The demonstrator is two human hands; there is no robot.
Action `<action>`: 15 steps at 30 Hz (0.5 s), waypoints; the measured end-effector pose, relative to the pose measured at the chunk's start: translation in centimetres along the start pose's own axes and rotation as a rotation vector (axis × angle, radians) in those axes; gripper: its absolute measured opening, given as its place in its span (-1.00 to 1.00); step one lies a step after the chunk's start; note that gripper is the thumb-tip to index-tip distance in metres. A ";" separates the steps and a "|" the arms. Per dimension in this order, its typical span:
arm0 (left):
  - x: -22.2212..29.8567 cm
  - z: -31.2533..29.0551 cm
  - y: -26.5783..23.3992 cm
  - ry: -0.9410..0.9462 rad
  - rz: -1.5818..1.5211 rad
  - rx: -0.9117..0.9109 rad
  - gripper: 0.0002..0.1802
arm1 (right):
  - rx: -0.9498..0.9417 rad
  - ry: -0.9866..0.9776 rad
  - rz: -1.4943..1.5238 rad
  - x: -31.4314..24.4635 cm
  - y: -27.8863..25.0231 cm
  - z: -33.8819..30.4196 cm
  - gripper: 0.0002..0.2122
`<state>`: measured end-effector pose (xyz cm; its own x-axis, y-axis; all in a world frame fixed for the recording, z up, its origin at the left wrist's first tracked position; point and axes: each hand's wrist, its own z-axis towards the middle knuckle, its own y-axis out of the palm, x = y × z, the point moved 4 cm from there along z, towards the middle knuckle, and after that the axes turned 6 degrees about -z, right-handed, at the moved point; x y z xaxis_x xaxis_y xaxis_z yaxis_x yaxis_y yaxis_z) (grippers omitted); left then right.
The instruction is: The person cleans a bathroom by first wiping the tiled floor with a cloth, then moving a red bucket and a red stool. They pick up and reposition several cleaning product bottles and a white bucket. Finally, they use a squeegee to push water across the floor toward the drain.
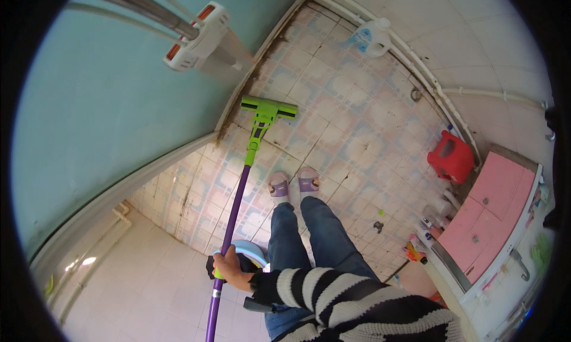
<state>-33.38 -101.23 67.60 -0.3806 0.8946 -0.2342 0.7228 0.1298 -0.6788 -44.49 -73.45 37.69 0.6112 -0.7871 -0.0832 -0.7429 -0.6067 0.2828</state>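
My right hand, at the end of a black-and-white striped knit sleeve reaching across my thighs, is wrapped round the purple pole of a sponge mop. The pole slants up and away from me. Its green mop head rests on the patterned tile floor, close to the frame at the foot of the turquoise panel. Beyond the hand, a light-blue basin is partly covered by something black. My left hand is out of view.
Another white-and-orange mop head hangs by the turquoise panel. A white jug stands at the far wall beside pipes. On the right are a red plastic stool and a pink cabinet, with bottles near it.
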 end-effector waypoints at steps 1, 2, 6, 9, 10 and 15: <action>-0.8 -0.9 0.6 -0.010 -0.006 0.012 -0.80 | -0.029 0.038 0.002 -0.8 -0.6 -0.8 -0.77; -0.7 -1.5 1.5 0.003 -0.015 0.022 -0.80 | -0.050 0.070 0.003 -1.6 -1.5 -0.8 -0.77; 5.7 0.1 5.6 0.220 -0.051 0.091 -0.80 | 0.046 -0.170 0.042 -7.0 -7.0 4.6 -0.83; 17.9 3.8 9.4 0.421 -0.188 0.096 -0.80 | 0.257 -0.396 -0.155 -17.4 -12.3 12.1 -0.86; 22.4 5.4 10.8 0.490 -0.182 0.155 -0.80 | 0.192 -0.507 -0.136 -22.4 -14.1 14.4 -0.90; 39.7 9.0 11.4 0.593 -0.207 0.016 -0.68 | 0.285 -0.671 -0.151 -40.1 -19.8 19.3 -0.83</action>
<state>-45.41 -68.08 44.31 -0.1237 0.9374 0.3257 0.6582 0.3231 -0.6800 -59.57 -32.01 16.99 0.4817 -0.5362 -0.6931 -0.7621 -0.6468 -0.0293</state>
